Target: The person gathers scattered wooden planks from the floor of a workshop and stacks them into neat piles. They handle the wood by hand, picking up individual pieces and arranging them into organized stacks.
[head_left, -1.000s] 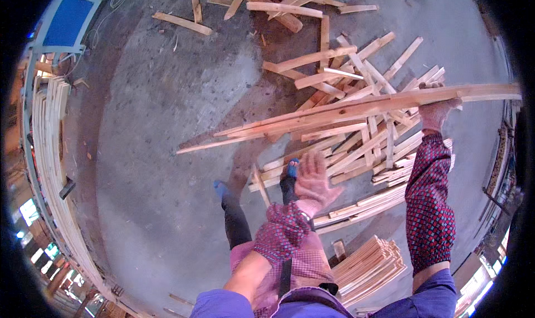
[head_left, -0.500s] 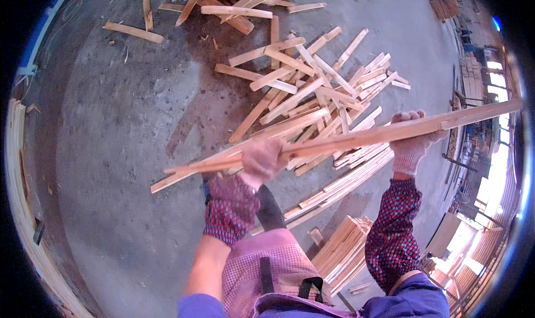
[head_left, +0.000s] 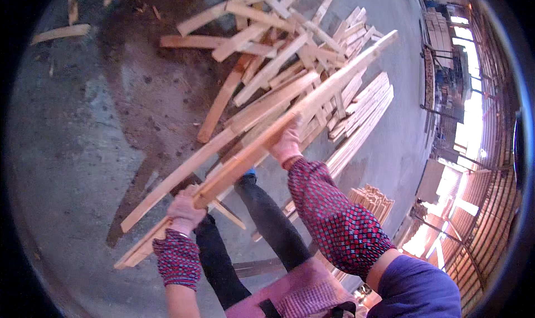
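Note:
A long wooden board (head_left: 245, 161) slants across the view, from low left up to the far right, held in both hands. My gloved left hand (head_left: 186, 208) is closed round it near its lower end. Farther up, my gloved right hand (head_left: 287, 142) grips the same board from the near side, its fingers partly hidden by the wood. Beyond it, another long board (head_left: 178, 179) runs nearly parallel, its far end among the pile. Behind the boards lies a jumbled heap of short wooden planks (head_left: 273, 73) on the floor.
Longer strips (head_left: 365, 117) lie side by side to the right of the heap. A neat bundle of boards (head_left: 372, 202) stands near my right elbow. My legs (head_left: 267, 218) are just below the held board. Stacks and racks (head_left: 446, 84) line the right wall above the concrete floor (head_left: 72, 151).
The held board has swung to a steeper slant, its near end lower and its far end farther left. Both hands moved left, and my view has shifted closer to the heap.

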`<state>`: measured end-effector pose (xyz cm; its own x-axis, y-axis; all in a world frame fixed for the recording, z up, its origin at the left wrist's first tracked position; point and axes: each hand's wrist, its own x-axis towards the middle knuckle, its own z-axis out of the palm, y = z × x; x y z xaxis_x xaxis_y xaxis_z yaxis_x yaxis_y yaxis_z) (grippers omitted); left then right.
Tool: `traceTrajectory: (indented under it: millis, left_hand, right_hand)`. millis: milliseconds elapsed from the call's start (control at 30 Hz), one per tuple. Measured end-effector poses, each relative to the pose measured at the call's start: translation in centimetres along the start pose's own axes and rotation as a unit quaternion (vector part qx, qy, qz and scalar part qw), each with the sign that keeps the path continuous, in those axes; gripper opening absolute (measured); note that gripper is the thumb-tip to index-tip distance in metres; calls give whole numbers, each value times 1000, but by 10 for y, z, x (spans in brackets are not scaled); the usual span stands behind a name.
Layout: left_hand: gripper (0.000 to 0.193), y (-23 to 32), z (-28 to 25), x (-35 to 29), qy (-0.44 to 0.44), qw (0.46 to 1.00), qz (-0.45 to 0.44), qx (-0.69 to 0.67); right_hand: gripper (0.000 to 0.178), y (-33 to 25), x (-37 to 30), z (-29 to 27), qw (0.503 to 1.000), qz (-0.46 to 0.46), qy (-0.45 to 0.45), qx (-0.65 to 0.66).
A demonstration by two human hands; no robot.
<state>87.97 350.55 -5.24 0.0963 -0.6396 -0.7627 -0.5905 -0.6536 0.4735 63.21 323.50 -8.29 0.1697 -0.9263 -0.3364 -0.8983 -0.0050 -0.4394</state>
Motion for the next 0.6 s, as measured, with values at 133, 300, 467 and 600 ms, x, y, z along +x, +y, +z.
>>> traceTrajectory:
  millis: [133,300,467,600]
  left_hand:
    - [95,-87,45,60,-21,989,-55,139]
    - [131,-85,34,98,-114,966,-102,207]
    - [118,-82,39,133,-136,965,-63,215]
    - [89,-31,17,117,-126,959,-80,239]
  right_hand:
    - [102,-15,17,89,927,20,-79,-366]
    - [80,0,30,161,905,273,-112,307]
    - [68,75,57,193,880,276,4,387]
    - [63,76,53,160,761,313,52,566]
